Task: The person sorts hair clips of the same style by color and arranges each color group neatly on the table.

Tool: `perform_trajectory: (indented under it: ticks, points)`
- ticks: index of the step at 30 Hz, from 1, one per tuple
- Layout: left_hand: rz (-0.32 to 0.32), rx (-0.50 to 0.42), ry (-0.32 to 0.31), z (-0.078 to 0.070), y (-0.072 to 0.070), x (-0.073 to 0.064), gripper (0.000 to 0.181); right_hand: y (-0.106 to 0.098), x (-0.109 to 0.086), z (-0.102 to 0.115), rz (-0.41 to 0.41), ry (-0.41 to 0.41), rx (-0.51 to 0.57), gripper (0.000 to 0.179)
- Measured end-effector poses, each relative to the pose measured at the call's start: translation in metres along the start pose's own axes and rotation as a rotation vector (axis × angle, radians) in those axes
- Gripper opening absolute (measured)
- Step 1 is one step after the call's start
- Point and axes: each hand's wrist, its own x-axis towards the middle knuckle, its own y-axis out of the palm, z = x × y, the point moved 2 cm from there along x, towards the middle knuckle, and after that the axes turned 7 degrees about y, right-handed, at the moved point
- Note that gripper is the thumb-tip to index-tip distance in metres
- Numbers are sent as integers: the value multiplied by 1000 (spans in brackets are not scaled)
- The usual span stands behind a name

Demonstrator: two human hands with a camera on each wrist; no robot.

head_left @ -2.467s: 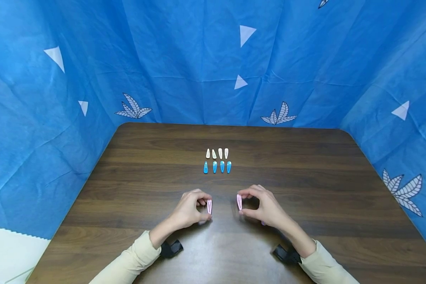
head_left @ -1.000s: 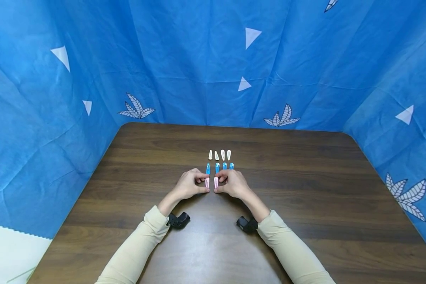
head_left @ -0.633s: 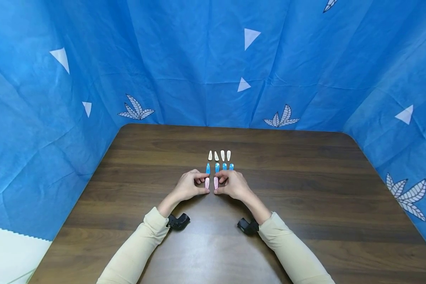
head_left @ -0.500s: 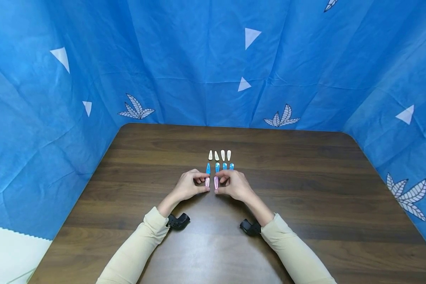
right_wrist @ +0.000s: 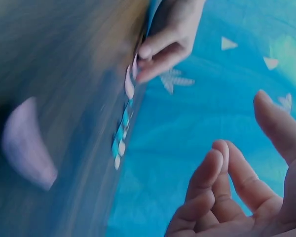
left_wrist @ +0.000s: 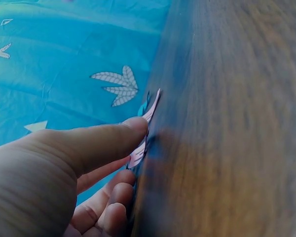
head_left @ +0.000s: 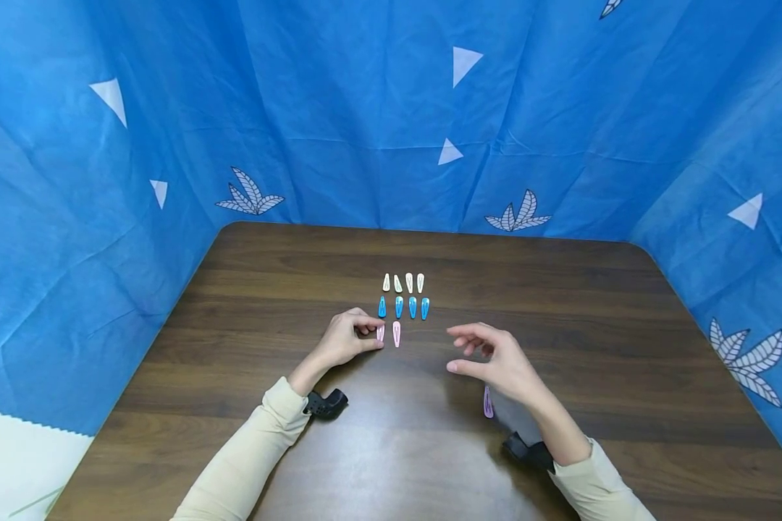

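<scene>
My left hand pinches a pink snap hair clip between thumb and finger, low at the table; the left wrist view has this clip partly behind the thumb. Just right of it lies a second pink hair clip, touched by neither hand. My right hand hovers farther right, thumb and fingers apart, holding nothing. Below that hand, a purple hair clip lies on the table; it appears blurred, as a pale clip, in the right wrist view.
Beyond the pink clips runs a row of several blue hair clips, and behind those a row of several cream-white clips. All lie on a dark wooden table. A blue patterned cloth hangs around its back and sides.
Both hands brought pink clips from nearer the body up below the blue row. The right hand has since let go of its clip and moved right and nearer, uncovering the purple clip.
</scene>
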Motion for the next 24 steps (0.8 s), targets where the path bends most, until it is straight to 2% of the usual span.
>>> perform_trajectory:
  ticks: [6, 12, 18, 24]
  points:
    - [0, 6, -4, 1, 1, 1, 34, -21, -29, -26, 12, 15, 16, 44]
    - [-3, 1, -4, 1, 1, 1, 32, -27, -40, -47, 23, -8, 40, 49]
    - [1, -2, -13, 1, 2, 1, 31, -24, -49, -63, 70, 16, -12, 57]
    - [-3, 1, -15, 2, 3, 1, 32, -19, -54, -71, 53, 69, -116, 58]
